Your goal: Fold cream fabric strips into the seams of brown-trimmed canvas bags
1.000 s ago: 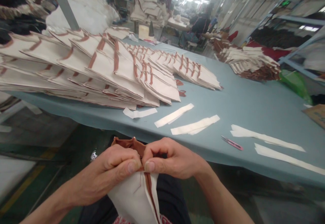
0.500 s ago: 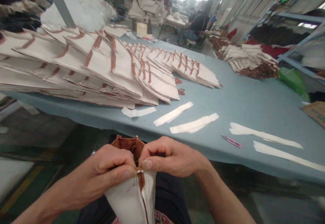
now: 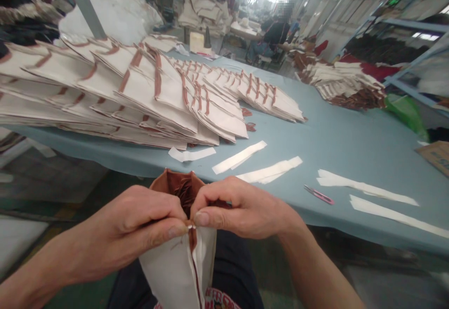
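Over my lap I hold a cream cloth bag with brown trim [image 3: 175,271]. My left hand [image 3: 140,227] pinches its top edge from the left, fingers closed. From the right, my right hand [image 3: 238,211] pinches the same edge, thumb tips almost touching. The bag's brown mouth [image 3: 178,185] bulges up between my hands. Its cream body hangs down between my forearms.
A grey-blue table [image 3: 333,136] stands ahead, with fanned stacks of cream bags [image 3: 133,89], cream cloth strips [image 3: 266,171] and small pink snips [image 3: 319,195] near its front edge. Another pile of bags [image 3: 347,87] lies far right. A person [image 3: 275,33] sits at the back.
Both hands rose slightly and spread the bag's top seam apart, showing more of the brown mouth. The camera view shifted a little.
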Demonstrator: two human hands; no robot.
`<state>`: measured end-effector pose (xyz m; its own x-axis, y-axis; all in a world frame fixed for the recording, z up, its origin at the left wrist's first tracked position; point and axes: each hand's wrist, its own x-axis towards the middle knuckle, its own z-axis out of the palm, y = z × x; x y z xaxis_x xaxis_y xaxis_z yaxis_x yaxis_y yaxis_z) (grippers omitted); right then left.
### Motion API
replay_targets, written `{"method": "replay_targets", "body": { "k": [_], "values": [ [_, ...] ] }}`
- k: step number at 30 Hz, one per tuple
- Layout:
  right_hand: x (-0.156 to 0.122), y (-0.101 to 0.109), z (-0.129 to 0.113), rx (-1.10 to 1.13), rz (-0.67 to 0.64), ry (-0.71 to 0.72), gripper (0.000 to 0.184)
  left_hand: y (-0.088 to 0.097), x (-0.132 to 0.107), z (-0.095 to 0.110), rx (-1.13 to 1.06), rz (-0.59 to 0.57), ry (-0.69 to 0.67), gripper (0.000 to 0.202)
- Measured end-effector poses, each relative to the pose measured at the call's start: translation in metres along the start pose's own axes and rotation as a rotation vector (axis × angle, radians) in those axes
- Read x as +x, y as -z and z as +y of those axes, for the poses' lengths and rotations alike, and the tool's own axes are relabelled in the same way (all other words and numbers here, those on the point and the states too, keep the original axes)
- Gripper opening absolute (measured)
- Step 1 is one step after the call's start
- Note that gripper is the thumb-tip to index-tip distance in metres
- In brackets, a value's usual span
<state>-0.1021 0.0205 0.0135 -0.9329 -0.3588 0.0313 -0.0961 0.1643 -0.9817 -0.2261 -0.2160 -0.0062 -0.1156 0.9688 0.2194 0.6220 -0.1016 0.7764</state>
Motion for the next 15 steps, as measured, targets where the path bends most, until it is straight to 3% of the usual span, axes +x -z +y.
{"method": "replay_targets", "body": {
  "k": [5,10,15],
  "values": [
    [0.003,0.002,0.004,-0.169,0.054,-0.001,0.045,0.007,0.004,-0.004,0.155,0.01,-0.01,0.038],
    [-0.003,-0.006,0.021,-0.189,0.047,-0.006,0.045,-0.008,0.0,-0.01,0.114,-0.033,0.002,0.041],
    [-0.015,-0.017,0.033,-0.147,0.031,-0.001,0.03,-0.022,-0.015,-0.007,0.087,-0.044,0.055,0.038]
  ]
}}
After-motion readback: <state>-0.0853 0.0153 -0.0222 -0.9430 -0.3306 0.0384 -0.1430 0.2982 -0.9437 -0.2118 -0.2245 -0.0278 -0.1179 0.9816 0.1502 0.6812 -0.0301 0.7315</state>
